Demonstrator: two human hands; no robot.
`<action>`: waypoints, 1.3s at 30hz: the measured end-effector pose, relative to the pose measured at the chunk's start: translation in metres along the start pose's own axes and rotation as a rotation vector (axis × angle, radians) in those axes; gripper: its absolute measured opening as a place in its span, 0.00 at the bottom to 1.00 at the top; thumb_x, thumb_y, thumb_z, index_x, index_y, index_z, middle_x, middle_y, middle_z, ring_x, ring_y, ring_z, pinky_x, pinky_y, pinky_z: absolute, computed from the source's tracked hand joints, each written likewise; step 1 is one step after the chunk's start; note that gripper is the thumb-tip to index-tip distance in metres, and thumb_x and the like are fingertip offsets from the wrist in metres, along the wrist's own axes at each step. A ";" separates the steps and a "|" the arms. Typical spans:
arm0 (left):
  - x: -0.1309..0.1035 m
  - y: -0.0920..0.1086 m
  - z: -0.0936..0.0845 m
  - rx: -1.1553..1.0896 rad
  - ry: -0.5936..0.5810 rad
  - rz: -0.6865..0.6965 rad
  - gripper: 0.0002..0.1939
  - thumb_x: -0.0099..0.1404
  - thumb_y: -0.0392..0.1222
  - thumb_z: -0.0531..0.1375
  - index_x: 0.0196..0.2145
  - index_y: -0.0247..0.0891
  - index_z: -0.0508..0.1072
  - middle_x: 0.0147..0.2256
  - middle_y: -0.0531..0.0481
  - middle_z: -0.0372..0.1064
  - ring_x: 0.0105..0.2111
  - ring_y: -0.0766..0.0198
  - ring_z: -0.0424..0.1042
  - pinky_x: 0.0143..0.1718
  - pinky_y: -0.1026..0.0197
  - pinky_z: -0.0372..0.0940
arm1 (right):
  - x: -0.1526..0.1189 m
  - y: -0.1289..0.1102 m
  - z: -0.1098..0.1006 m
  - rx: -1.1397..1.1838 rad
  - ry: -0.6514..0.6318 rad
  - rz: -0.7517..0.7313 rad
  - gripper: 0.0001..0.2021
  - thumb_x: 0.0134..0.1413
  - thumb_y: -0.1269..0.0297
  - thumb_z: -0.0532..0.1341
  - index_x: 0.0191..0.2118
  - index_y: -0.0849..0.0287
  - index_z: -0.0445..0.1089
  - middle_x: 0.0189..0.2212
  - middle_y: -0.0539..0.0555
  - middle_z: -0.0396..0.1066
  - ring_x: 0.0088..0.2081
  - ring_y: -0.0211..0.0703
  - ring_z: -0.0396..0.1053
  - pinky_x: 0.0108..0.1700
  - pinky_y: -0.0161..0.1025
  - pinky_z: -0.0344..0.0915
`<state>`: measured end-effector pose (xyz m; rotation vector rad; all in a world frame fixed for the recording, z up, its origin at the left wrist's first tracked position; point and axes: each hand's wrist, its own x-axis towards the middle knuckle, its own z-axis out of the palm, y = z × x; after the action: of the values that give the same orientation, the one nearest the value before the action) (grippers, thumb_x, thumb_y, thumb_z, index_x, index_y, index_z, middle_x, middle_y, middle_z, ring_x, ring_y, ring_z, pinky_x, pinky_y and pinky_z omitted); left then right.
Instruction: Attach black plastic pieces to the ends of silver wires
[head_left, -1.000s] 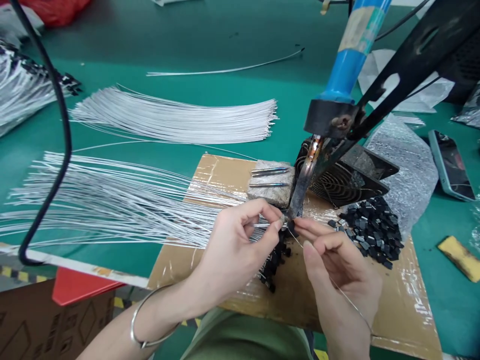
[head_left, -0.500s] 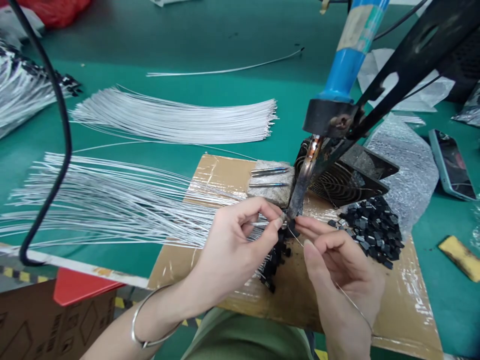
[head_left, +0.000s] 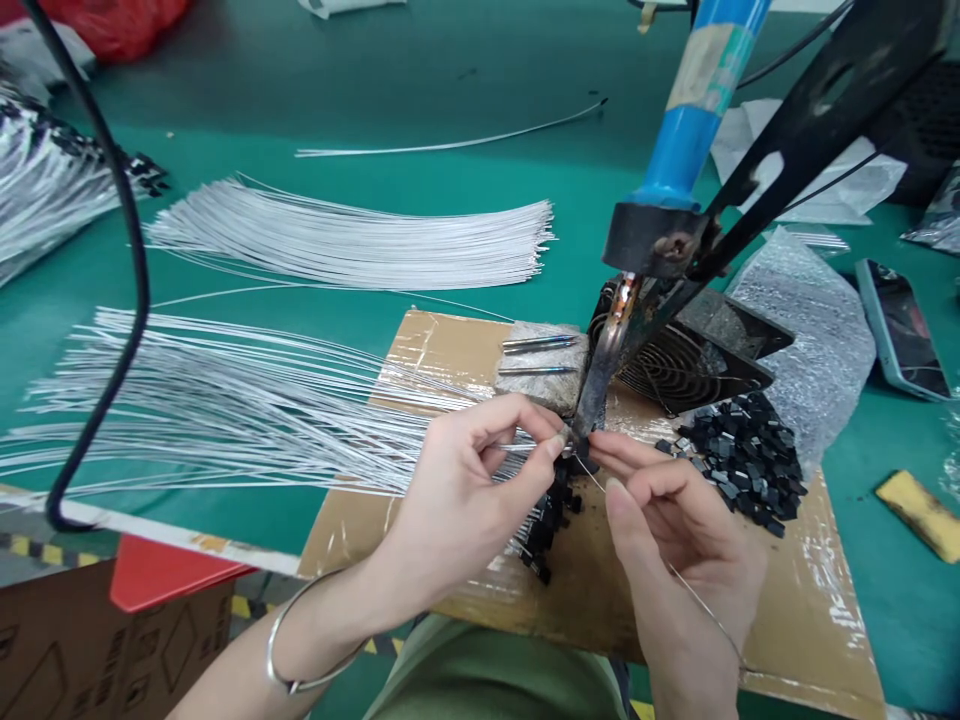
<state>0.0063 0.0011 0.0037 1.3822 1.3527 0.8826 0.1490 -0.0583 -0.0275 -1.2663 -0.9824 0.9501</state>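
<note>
My left hand pinches what looks like the end of a white wire, mostly hidden by thumb and forefinger, against the soldering iron's dark tip. On the other side of the tip, my right hand holds a thin strand of solder wire between thumb and fingers. The solder wire runs across the palm, and its front end reaches the tip. Behind and under my left hand lie loose white wires. Several with black connectors on their ends lie just below the fingertips.
The iron's blue handle hangs from a black metal arm. Around it are a black fan, a pile of black connectors, a yellow sponge, a phone and a cardboard sheet. A black cable loops at left.
Both hands hold the same pose at the iron's tip. The view has shifted very slightly; nothing has been picked up or let go.
</note>
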 end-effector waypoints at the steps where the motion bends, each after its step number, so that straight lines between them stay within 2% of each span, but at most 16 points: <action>1: 0.000 0.000 0.000 0.000 -0.001 -0.001 0.06 0.63 0.36 0.62 0.28 0.37 0.76 0.31 0.49 0.79 0.27 0.65 0.69 0.25 0.63 0.57 | 0.000 0.000 0.000 -0.003 -0.003 0.001 0.09 0.63 0.74 0.66 0.32 0.54 0.72 0.49 0.51 0.83 0.52 0.40 0.82 0.56 0.33 0.76; 5: -0.001 -0.002 0.000 0.005 0.004 0.004 0.06 0.63 0.36 0.63 0.28 0.37 0.76 0.31 0.49 0.79 0.28 0.65 0.71 0.25 0.64 0.58 | -0.001 0.000 0.000 0.006 0.001 0.018 0.09 0.62 0.74 0.67 0.32 0.54 0.72 0.49 0.52 0.83 0.51 0.40 0.82 0.56 0.33 0.76; 13: -0.002 -0.001 -0.001 -0.012 0.011 0.008 0.06 0.63 0.34 0.63 0.28 0.37 0.76 0.32 0.50 0.79 0.30 0.65 0.73 0.29 0.65 0.63 | -0.001 0.003 0.001 -0.009 0.019 0.002 0.09 0.62 0.73 0.66 0.31 0.55 0.71 0.49 0.56 0.83 0.52 0.46 0.82 0.56 0.41 0.78; 19: -0.001 0.000 -0.001 -0.003 -0.003 0.021 0.06 0.63 0.34 0.63 0.28 0.37 0.76 0.31 0.50 0.79 0.29 0.65 0.73 0.29 0.65 0.64 | -0.003 0.003 0.002 -0.041 0.029 -0.020 0.08 0.62 0.73 0.66 0.32 0.55 0.71 0.49 0.56 0.83 0.52 0.45 0.81 0.55 0.39 0.77; 24: -0.003 -0.001 0.000 0.023 0.006 0.023 0.06 0.63 0.35 0.63 0.28 0.37 0.76 0.31 0.50 0.79 0.28 0.66 0.70 0.26 0.65 0.60 | -0.005 0.003 0.002 -0.064 0.034 -0.022 0.08 0.62 0.72 0.66 0.32 0.55 0.71 0.49 0.58 0.83 0.53 0.48 0.81 0.55 0.42 0.77; 32: -0.003 -0.002 -0.001 -0.008 0.009 0.020 0.06 0.63 0.35 0.63 0.28 0.37 0.76 0.31 0.49 0.79 0.29 0.65 0.73 0.28 0.65 0.63 | -0.005 0.004 0.004 -0.050 0.030 -0.023 0.09 0.62 0.74 0.66 0.32 0.54 0.72 0.49 0.52 0.83 0.53 0.39 0.80 0.55 0.32 0.74; 39: -0.003 -0.002 0.001 -0.019 0.014 0.023 0.06 0.62 0.34 0.63 0.27 0.37 0.76 0.31 0.49 0.80 0.31 0.63 0.76 0.31 0.64 0.66 | -0.005 0.004 0.004 -0.063 0.039 -0.032 0.08 0.62 0.73 0.66 0.32 0.55 0.72 0.49 0.57 0.83 0.52 0.45 0.81 0.54 0.38 0.77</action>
<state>0.0060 -0.0019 0.0018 1.3817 1.3381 0.9196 0.1438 -0.0615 -0.0317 -1.3128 -1.0060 0.8728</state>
